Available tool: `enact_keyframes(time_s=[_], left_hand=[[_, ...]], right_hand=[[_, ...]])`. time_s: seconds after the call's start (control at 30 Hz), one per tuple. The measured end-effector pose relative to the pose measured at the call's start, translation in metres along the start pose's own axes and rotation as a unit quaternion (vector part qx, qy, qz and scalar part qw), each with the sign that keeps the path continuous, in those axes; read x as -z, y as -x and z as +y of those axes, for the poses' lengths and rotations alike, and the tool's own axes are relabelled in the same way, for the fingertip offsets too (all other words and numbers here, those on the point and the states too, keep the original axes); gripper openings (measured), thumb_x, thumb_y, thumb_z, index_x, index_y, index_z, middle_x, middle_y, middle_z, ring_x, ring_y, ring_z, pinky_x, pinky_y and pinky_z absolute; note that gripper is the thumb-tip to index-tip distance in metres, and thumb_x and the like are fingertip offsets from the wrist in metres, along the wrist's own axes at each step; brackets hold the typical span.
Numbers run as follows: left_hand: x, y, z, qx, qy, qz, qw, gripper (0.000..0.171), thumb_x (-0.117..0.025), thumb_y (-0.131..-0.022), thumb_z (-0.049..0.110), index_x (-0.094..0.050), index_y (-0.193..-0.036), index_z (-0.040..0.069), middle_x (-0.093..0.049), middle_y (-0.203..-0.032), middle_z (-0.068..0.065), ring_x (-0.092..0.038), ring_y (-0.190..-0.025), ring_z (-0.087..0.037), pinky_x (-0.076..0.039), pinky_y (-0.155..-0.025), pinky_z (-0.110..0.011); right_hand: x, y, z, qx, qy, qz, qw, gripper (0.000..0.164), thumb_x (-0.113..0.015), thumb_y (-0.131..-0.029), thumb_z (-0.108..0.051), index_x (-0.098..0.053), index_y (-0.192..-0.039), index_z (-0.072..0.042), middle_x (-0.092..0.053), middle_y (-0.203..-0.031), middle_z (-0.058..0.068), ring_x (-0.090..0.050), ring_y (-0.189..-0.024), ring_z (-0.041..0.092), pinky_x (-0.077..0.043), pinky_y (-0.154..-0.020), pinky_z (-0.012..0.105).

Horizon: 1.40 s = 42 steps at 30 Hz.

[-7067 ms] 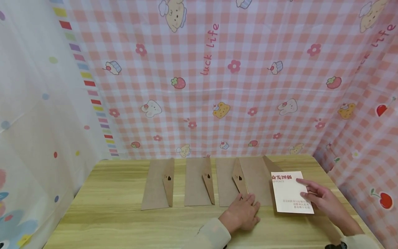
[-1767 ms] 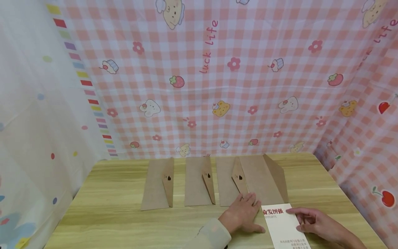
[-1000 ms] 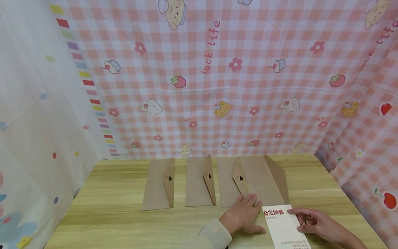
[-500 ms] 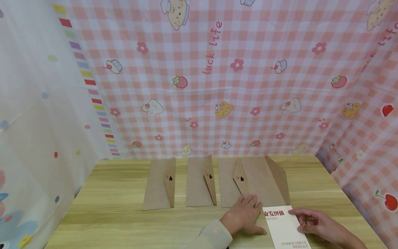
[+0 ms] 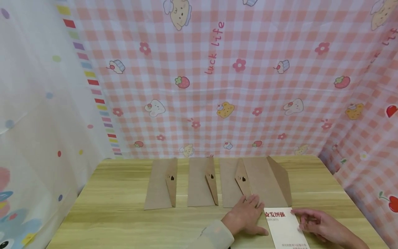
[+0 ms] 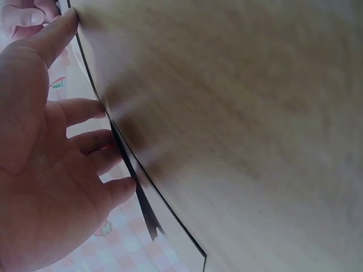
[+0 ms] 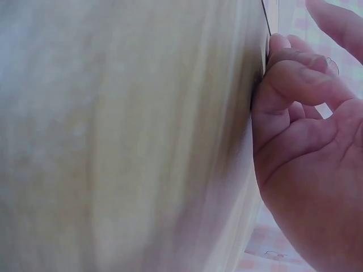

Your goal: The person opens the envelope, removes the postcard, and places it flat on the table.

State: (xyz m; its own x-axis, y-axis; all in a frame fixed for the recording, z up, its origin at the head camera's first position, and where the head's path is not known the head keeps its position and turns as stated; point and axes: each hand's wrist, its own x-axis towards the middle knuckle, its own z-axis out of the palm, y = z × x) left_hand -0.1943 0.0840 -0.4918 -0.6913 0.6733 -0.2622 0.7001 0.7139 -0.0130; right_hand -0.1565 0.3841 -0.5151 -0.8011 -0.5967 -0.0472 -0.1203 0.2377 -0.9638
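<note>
In the head view a white card with red lettering along its top lies in front of an unfolded-flap kraft envelope; its lower end leaves the picture. My right hand is at the card's right edge, index fingertip at the upper corner and thumb beside the side, other fingers bent under. The right wrist view shows no card between its fingers. My left hand rests with fingers spread, fingertips on the near ends of that envelope and a neighbouring kraft envelope, whose flap is folded over.
Two more kraft envelopes, a middle one and a leftmost one, lie apart with folded flaps bearing a small dark heart print. The wooden table meets a pink checked cloth at its back.
Seven seconds ago the right hand held the card over the right envelope; the card then came down and nearer. Lately only the view shifts slightly and the right thumb draws off the card's edge.
</note>
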Motion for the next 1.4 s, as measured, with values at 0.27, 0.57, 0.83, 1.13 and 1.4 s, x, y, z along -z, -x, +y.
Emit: enact_keyframes(time_s=[0.27, 0.57, 0.83, 1.13, 1.4], left_hand=[[0.000, 0.000, 0.001, 0.005, -0.004, -0.001, 1.0000, 0.085, -0.047, -0.087, 0.077, -0.030, -0.156, 0.031, -0.022, -0.163, 0.009, -0.017, -0.150, -0.006, -0.020, -0.121, -0.032], [-0.002, 0.000, 0.001, 0.003, -0.013, 0.011, 0.9998, 0.088, -0.048, -0.085, 0.079, -0.029, -0.156, 0.031, -0.022, -0.163, 0.007, -0.016, -0.151, -0.010, -0.020, -0.121, -0.034], [-0.003, 0.003, -0.004, -0.007, 0.026, 0.037, 0.9990, 0.083, -0.052, -0.089, 0.071, -0.023, -0.158, 0.034, -0.022, -0.164, 0.002, -0.015, -0.152, -0.014, -0.016, -0.122, -0.036], [-0.002, 0.012, -0.017, -0.011, 0.070, 0.074, 0.9947, 0.079, -0.055, -0.093, 0.062, -0.023, -0.158, 0.032, -0.021, -0.164, -0.004, -0.016, -0.152, -0.018, -0.017, -0.122, -0.038], [-0.005, 0.022, -0.037, -0.008, 0.068, 0.098, 0.9928, 0.075, -0.055, -0.095, 0.058, -0.029, -0.157, 0.027, -0.025, -0.163, -0.005, -0.020, -0.151, -0.021, -0.022, -0.121, -0.040]], right_hand=[[-0.001, -0.001, -0.004, -0.020, 0.032, 0.023, 0.999, 0.041, -0.050, -0.101, -0.002, -0.042, -0.138, 0.016, -0.061, -0.093, 0.003, -0.035, -0.042, 0.021, -0.038, -0.034, 0.028], [-0.002, -0.017, -0.025, -0.013, 0.068, 0.043, 0.997, 0.037, -0.048, -0.103, -0.005, -0.049, -0.138, 0.009, -0.061, -0.098, 0.005, -0.041, -0.050, 0.002, -0.037, -0.036, 0.027], [-0.014, -0.045, -0.037, 0.028, 0.063, 0.051, 0.996, 0.038, -0.050, -0.102, -0.004, -0.047, -0.135, 0.015, -0.059, -0.097, 0.005, -0.035, -0.049, 0.001, -0.031, -0.034, 0.024], [-0.028, -0.071, -0.046, 0.026, 0.065, 0.049, 0.996, 0.040, -0.050, -0.102, -0.004, -0.044, -0.137, 0.016, -0.058, -0.099, 0.020, -0.051, -0.057, 0.005, -0.046, -0.045, 0.026], [-0.037, -0.087, -0.050, 0.022, 0.061, 0.070, 0.995, 0.042, -0.051, -0.101, -0.002, -0.043, -0.137, 0.016, -0.056, -0.103, 0.028, -0.056, -0.062, 0.009, -0.050, -0.049, 0.029]])
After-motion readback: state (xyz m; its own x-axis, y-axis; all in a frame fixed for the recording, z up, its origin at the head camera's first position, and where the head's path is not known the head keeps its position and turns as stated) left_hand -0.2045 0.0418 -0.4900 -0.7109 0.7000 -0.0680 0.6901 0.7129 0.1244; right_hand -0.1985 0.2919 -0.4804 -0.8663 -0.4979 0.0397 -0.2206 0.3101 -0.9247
